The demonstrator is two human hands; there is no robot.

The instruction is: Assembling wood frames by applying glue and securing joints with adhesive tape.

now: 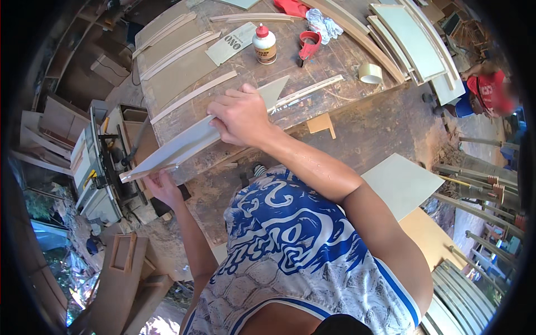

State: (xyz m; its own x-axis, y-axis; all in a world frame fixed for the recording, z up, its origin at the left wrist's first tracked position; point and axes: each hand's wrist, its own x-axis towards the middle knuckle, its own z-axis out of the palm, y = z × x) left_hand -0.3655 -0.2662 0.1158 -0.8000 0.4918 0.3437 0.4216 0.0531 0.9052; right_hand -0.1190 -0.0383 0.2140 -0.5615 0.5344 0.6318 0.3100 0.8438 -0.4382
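Observation:
A long pale wooden board (184, 146) is tilted up on its edge at the near left side of the workbench. My right hand (240, 114) is closed over its upper edge around the middle, with the thumb on the near face. At the board's lower left end, my left hand (163, 187) holds it from beneath, its fingertips partly hidden behind the edge. Past my right hand, the board's far end tapers to a point. Close to that end lies a thin light wooden strip (310, 92) on the bench.
On the workbench (335, 109) stand a white glue bottle (264, 44) with a red cap, a red tape dispenser (309, 46) and a tape roll (370, 73). Wood strips (195, 96) lie at left, panels (410, 42) at far right. A table saw (100, 167) stands left; a person (488, 92) in red is at right.

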